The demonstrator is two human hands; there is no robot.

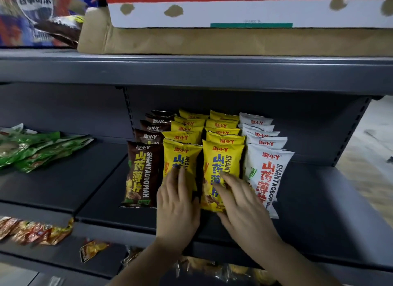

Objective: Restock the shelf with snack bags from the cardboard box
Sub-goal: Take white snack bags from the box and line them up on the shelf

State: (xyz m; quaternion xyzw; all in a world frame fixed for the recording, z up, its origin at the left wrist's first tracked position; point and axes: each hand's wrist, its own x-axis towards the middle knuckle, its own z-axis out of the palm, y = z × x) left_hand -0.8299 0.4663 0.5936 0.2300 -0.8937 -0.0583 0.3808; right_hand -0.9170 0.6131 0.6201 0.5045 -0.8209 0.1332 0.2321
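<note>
Four rows of snack bags stand on the dark grey shelf (308,200): brown bags (141,173), two rows of yellow bags, and white bags (266,170). My left hand (177,202) lies flat with straight fingers on the front yellow bag of the left row (180,156). Spread fingers of my right hand (240,202) press on the front yellow bag of the right row (221,158). The task's box of bags is not in sight.
Green snack packets (36,149) lie piled at the shelf's left. A brown cardboard box (191,41) and a white carton (244,11) sit on the shelf above. Orange and yellow packets (32,230) lie on the lower shelf. Floor shows at far right.
</note>
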